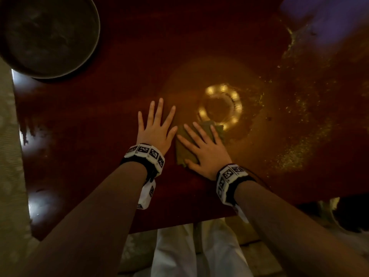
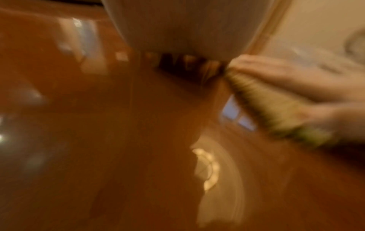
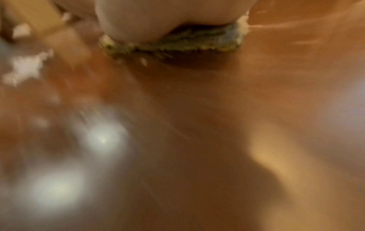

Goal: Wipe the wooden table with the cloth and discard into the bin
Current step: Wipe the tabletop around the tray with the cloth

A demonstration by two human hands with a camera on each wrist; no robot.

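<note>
— Fingers (image 1: 199,132) of the right hand (image 1: 205,152) lie straight and spread, pressing the cloth (image 1: 183,154) flat rather than gripping it?

— Yes. A flat palm spreads pressure over the whole folded pad, which suits wiping. The left hand (image 1: 154,129) lies just left of the cloth, fingers also straight and splayed on the wooden table (image 1: 89,120), holding nothing; it probably braces the person.

— Where does the cloth sit under those fingers?

— Mostly beneath the right palm. Its far edge pokes out past the fingertips, touching the ring-shaped lamp reflection (image 1: 221,106); its near corner shows beside the thumb. The right wrist view shows its frayed edge (image 3: 177,45) squashed under the hand.

— And what is left to wipe?

— Yellowish speckled residue (image 1: 295,148) lies well right of the cloth. The round dark bin (image 1: 48,35) stands far left of it, beyond the table's corner.
</note>
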